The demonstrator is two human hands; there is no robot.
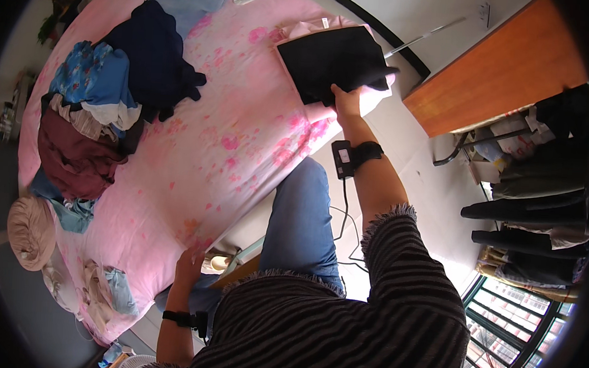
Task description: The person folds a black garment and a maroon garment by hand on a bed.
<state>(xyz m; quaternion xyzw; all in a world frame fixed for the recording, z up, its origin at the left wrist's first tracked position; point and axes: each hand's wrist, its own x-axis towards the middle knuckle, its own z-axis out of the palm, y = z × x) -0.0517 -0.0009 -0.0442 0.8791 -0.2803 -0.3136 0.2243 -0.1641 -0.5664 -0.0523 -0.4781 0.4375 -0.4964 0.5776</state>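
A folded black garment [326,60] lies over pink folded cloth [312,30] at the bed's far right corner. My right hand [346,102] is at the near edge of the black garment, its thumb against the fabric; its other fingers are partly hidden, so its grip cannot be told. My left hand [189,266] rests at the near edge of the bed, on the pink floral bedsheet [216,145], and holds nothing that I can see.
Heaped clothes lie along the bed's left side: a navy garment [151,51], a blue floral one [90,73] and a maroon one [76,152]. Light blue denim [191,1] lies farther back. An orange-brown wooden panel [500,65] and hanging clothes [538,207] stand at right.
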